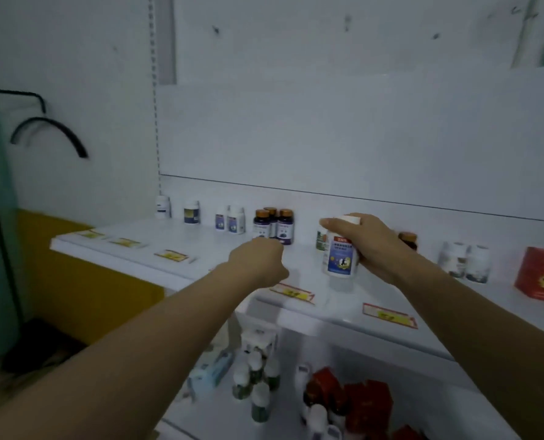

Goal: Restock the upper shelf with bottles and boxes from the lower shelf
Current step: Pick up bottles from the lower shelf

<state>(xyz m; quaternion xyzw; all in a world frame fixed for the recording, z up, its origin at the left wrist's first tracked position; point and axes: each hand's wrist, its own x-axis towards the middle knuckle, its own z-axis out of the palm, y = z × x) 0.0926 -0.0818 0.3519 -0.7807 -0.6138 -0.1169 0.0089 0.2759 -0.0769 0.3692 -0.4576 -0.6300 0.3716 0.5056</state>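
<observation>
You're roughly halfway, I'd say. The white upper shelf [200, 249] has a row of bottles beyond both hands, but loads of white-capped bottles [254, 382] and red cardboard boxes [359, 401] wait below your wrists. Your right hand [369, 246] wraps a white plastic blue-labelled bottle [340, 255], upright, cap up, long axis vertical, just over the shelf. Your left hand [258, 260] is curled, apparently holding nothing.

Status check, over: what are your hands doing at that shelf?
Right hand holds white bottle upright over upper shelf. Left hand curled, nothing seen in it. Green-labelled bottle close behind.
</observation>
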